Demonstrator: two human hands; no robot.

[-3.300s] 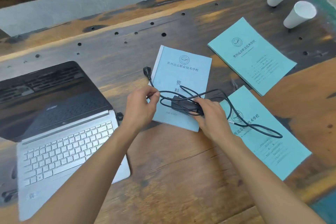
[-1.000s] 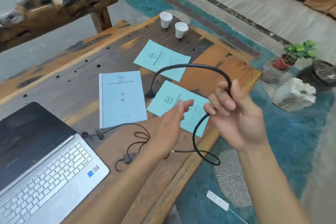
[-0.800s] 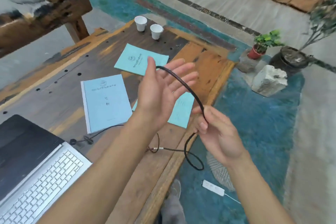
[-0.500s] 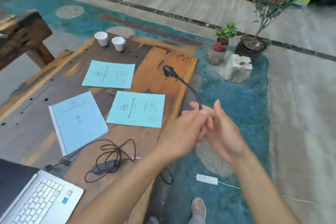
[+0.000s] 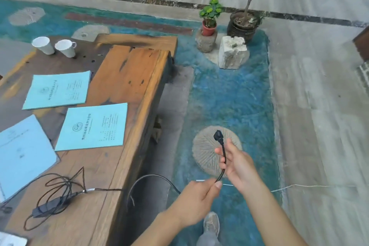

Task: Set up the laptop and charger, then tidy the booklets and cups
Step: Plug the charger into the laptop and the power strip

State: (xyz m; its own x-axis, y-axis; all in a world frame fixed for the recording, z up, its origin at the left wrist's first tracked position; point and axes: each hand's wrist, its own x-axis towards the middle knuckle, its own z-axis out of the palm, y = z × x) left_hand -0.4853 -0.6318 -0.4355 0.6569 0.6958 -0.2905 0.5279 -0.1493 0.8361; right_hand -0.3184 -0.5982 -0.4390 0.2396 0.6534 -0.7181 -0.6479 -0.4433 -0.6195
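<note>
Off the table's right side, above the floor, both hands hold the black charger cable (image 5: 223,158). My left hand (image 5: 196,196) pinches it low down. My right hand (image 5: 237,167) grips it higher, and the plug (image 5: 217,136) sticks up above the fingers. The charger brick (image 5: 50,205) lies on the wooden table (image 5: 127,78) amid tangled thin cord. Three light blue booklets (image 5: 93,127), (image 5: 58,90), (image 5: 22,156) lie flat on the table. Two white cups (image 5: 43,45), (image 5: 65,48) stand at its far end. Only a corner of the laptop (image 5: 10,240) shows at bottom left.
A white power strip with its white cord (image 5: 289,186) lies on the blue floor just behind my hands. Two potted plants (image 5: 208,24), (image 5: 243,24) and a pale stone block (image 5: 231,52) stand beyond. My shoe (image 5: 211,224) is below.
My view has swung right, off the table toward the floor. The hands have drawn the cable out and lowered it; the plug, earlier held high, now stands just above my right hand.
</note>
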